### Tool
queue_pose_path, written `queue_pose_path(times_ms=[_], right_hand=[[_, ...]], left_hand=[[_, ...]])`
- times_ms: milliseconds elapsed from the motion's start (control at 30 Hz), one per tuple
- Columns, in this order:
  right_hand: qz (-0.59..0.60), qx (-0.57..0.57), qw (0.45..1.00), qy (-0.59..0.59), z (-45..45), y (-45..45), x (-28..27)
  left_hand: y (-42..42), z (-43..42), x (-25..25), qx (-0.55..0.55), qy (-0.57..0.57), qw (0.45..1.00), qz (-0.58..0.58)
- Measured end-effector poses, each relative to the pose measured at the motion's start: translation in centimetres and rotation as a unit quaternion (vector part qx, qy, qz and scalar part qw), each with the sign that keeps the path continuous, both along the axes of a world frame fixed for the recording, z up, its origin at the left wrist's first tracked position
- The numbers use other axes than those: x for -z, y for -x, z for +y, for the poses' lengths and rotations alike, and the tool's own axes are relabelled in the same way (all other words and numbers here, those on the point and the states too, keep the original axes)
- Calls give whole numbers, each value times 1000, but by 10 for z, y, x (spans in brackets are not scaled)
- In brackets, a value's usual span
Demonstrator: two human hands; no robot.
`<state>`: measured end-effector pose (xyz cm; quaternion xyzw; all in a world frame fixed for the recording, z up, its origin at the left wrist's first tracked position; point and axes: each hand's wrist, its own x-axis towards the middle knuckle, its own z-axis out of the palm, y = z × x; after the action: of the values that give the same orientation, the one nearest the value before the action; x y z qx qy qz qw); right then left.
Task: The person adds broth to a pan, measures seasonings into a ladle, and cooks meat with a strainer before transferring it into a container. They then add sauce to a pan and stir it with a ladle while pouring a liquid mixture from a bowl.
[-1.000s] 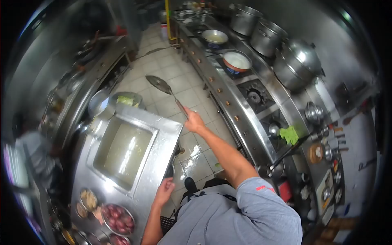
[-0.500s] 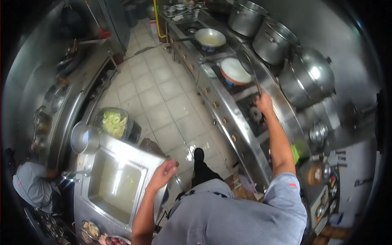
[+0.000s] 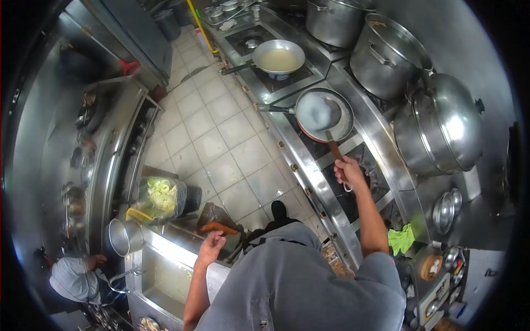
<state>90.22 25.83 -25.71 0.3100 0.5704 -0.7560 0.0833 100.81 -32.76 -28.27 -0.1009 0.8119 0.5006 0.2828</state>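
Note:
My right hand (image 3: 349, 172) is closed round the brown handle of a metal cooking utensil (image 3: 334, 149), which reaches into a frying pan (image 3: 349, 129) on the stove. Its working end is hard to make out. A pale, blurred white patch (image 3: 314, 110) fills much of that pan; I cannot tell whether it is steam or food. My left hand (image 3: 211, 248) hangs over the edge of the sink unit, fingers loosely bent and apart, holding nothing. Just beyond its fingertips is a long orange object (image 3: 219, 227).
A second pan (image 3: 279, 56) with pale liquid sits farther along the stove. Big steel pots (image 3: 386, 60) line the wall. Lettuce (image 3: 162, 190) fills a lined bin beside the sink (image 3: 171, 278). A co-worker (image 3: 77, 278) is at the lower left; a green cloth (image 3: 401, 239) lies right.
My right hand has moved nearer with the utensil, whose end is now inside the pan. The white area in the pan looks smaller. My left hand has shifted slightly left and lower in view.

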Motion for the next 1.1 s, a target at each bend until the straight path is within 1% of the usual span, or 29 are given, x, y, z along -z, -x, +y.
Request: queue_pose_path(times_ms=[33,100,233,267,333,433,467,567,633,667,700,733,800,833,867,900,933,967,1033,1067,1100], right_hand=[[-2,4,1000,2,-7,-1,4],[30,45,996,67,-18,-3,12],[44,57,997,42,-37,-9,11],[51,59,996,53,-37,-11,7],[64,58,994,62,-33,-14,-3],[55,79,994,58,-20,-18,-23],[57,74,995,34,-12,-19,-31],[12,35,988,-147,21,-16,-60],[-52,-39,955,-290,54,-8,-84],[21,-92,862,-498,88,-9,-70],[94,-141,719,-674,114,-8,-56],[91,-143,719,-674,123,1,-66],[-38,-222,741,-632,136,18,-110],[-39,-223,742,-632,143,22,-118],[-55,-257,756,-600,151,26,-124],[-71,-292,768,-566,155,29,-130],[-140,-274,819,-485,156,31,-138],[-139,-278,819,-483,161,32,-135],[-173,-261,898,-308,174,31,-129],[-171,-264,898,-307,173,29,-125],[-173,-256,916,-257,171,25,-118]], left_hand=[[12,6,-2,4,2,1000,-2],[34,19,-3,-21,-47,999,-6],[78,28,8,3,-43,999,-19],[90,30,8,8,-46,999,-21],[111,34,10,36,-8,999,-24],[130,25,35,37,-24,999,-25],[136,22,37,41,-26,998,-26],[146,18,52,36,-15,998,-48],[147,9,75,-10,-71,992,-103],[145,8,81,-26,-92,989,-116],[142,7,85,-25,-93,988,-120],[139,5,88,-9,-73,990,-119],[135,0,91,9,-53,992,-117],[132,-4,92,14,-24,991,-132],[128,-7,93,18,5,989,-148],[124,-8,93,16,6,989,-150],[119,-11,92,6,18,989,-149],[112,-14,93,-4,31,988,-148],[99,-18,95,-26,21,988,-152],[93,-19,98,-42,8,987,-153],[88,-18,100,-45,9,987,-151]])
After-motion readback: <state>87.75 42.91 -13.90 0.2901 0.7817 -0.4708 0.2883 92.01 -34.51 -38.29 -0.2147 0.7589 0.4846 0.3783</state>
